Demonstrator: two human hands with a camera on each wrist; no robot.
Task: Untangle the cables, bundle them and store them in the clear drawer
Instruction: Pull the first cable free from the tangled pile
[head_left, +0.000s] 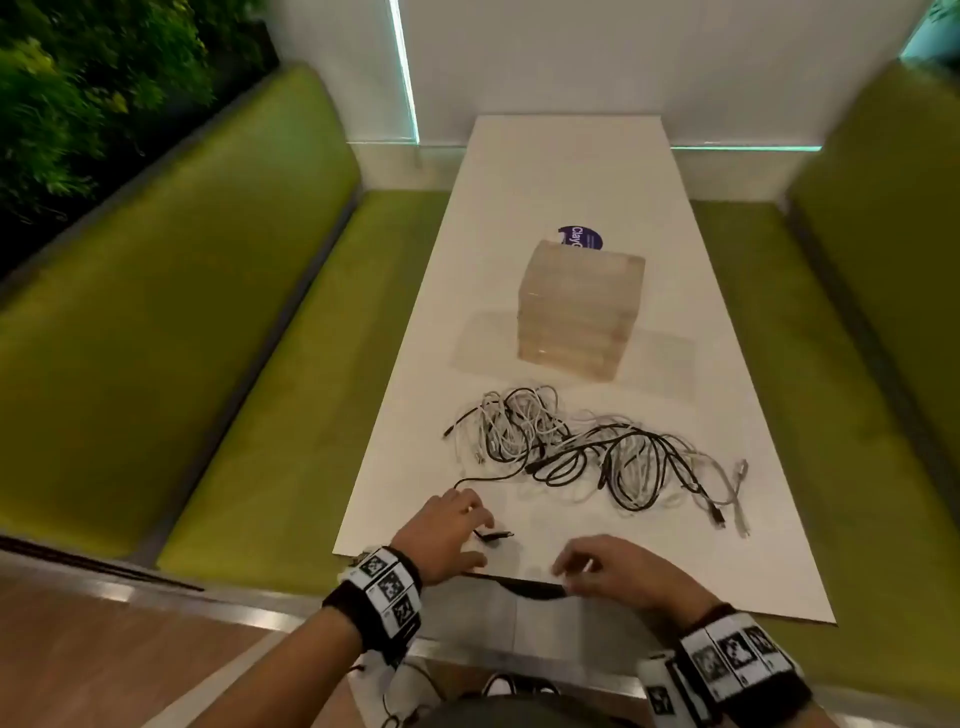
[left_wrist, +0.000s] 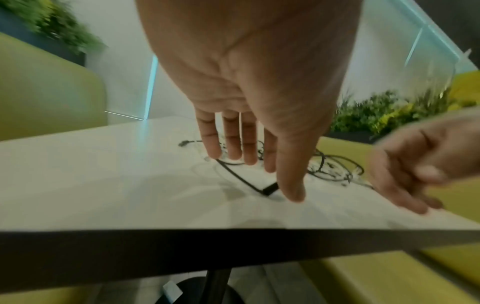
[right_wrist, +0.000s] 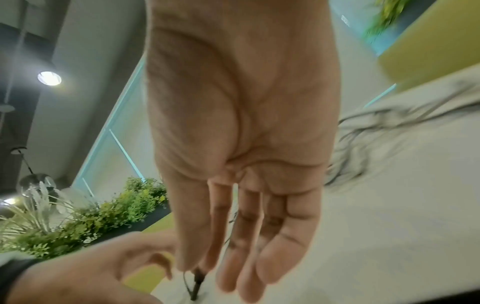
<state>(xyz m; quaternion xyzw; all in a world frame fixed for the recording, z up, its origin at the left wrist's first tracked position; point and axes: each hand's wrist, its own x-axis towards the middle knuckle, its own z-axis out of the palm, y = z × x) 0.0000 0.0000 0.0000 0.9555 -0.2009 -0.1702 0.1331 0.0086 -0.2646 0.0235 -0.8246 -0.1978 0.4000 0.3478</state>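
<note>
Both hands (head_left: 524, 558) hover beside black cable end (head_left: 496, 535).

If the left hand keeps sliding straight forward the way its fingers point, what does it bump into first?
Probably the black cable looping just beyond the left hand, since its fingers point toward it. The big tangle of cables lies farther on. Depth is hard to judge.

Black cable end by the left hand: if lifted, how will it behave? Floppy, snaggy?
Likely floppy: the black cable lies in loose curves on the table. It probably drags the tangled pile, since it runs into it. Its plug looks light, near the left hand.
</note>
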